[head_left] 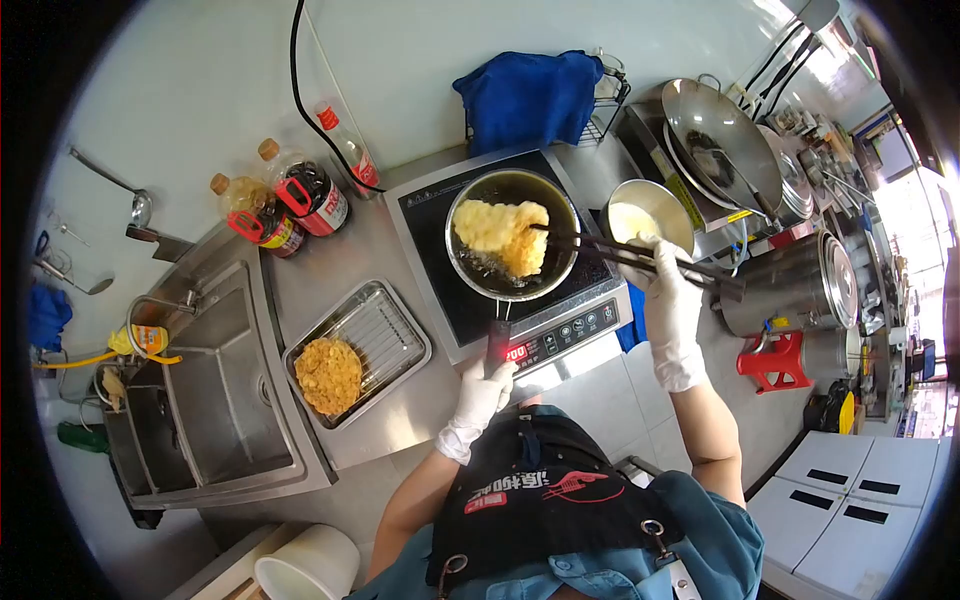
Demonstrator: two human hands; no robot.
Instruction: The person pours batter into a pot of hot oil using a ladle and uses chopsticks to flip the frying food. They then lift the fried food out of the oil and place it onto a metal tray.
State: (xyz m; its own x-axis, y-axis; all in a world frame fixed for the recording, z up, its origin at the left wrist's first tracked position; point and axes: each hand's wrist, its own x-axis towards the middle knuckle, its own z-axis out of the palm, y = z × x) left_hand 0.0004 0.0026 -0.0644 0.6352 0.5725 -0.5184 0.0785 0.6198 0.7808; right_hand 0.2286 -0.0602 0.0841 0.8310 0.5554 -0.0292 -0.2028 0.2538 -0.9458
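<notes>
My left hand (480, 402), in a white glove, is wrapped round the dark handle (497, 346) of a pan (461, 272) on the induction cooker (425, 232). In its dark oil lies a pale yellow battered piece (497, 228), browner at its lower right. Long dark chopsticks (612, 247) are gripped in my gloved right hand (670, 312). Their tips reach over the pan and meet the piece's right side. Just right of the pan is a metal bowl (688, 222) holding a pale liquid. A golden fried piece (328, 376) rests at the left end of a metal rack tray (408, 348).
A double sink (225, 400) stands on the left. Sauce bottles (308, 200) line the wall. A blue cloth (525, 100) covers a rack behind the cooker. To the right are a large wok (715, 110), a steel pot (775, 290) and a red stool (775, 365).
</notes>
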